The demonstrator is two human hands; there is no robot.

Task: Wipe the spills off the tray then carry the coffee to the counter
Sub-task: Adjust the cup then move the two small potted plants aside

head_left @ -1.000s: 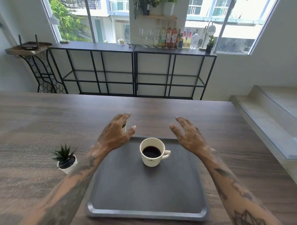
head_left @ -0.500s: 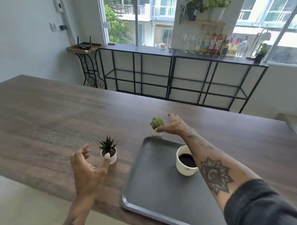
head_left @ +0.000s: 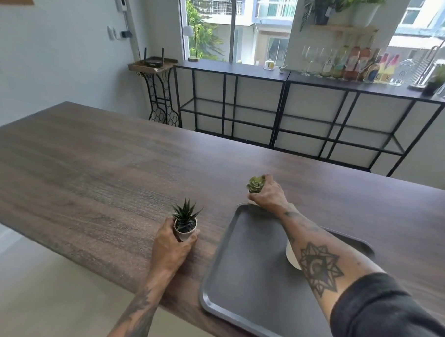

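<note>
A dark grey tray (head_left: 249, 279) lies on the wooden table (head_left: 101, 168) at the lower right. The white coffee cup (head_left: 292, 256) stands on it, mostly hidden behind my right forearm. My left hand (head_left: 171, 245) is wrapped around the white pot of a spiky dark green plant (head_left: 185, 221), left of the tray. My right hand (head_left: 267, 193) reaches across the tray and grips a small pale green succulent (head_left: 255, 183) just past the tray's far left corner. No spill or cloth shows in this view.
Black metal shelving (head_left: 282, 112) runs under the windows behind the table, with wine glasses and bottles (head_left: 353, 63) on top. A small iron stand with a router (head_left: 153, 63) is at the back left. The table's near edge drops to pale floor (head_left: 32, 287).
The view has swung left. My left hand has moved up and closed on the spiky plant's pot. My right hand has closed on the small succulent, which it was only touching before.
</note>
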